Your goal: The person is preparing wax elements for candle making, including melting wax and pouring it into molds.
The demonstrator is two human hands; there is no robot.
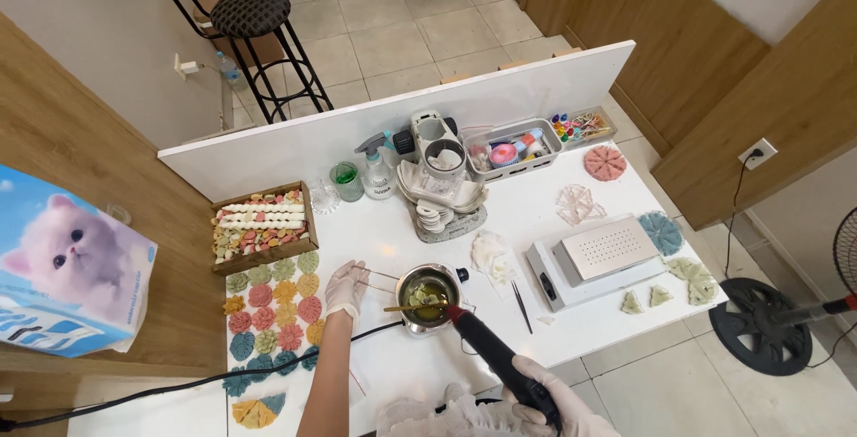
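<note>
My left hand (345, 287), in a thin white glove, pinches thin wooden sticks (379, 282) that reach toward a small metal pot (429, 298) holding yellow-green liquid. A wooden stirrer rests in the pot. My right hand (553, 401), also gloved, grips the handle of a black heat tool (495, 357) whose red-tipped nozzle points at the pot's right rim. Both hands hover over the white table (536, 214).
Coloured flower and leaf shaped pieces (272, 312) lie left of my arm, with a wooden box of more (261, 227) behind. A white flat-topped machine (594, 258), tweezers (521, 303), stacked white dishes (442, 191), a bottle, a plastic tray (513, 147) and a cat-print tissue pack (62, 263) surround them.
</note>
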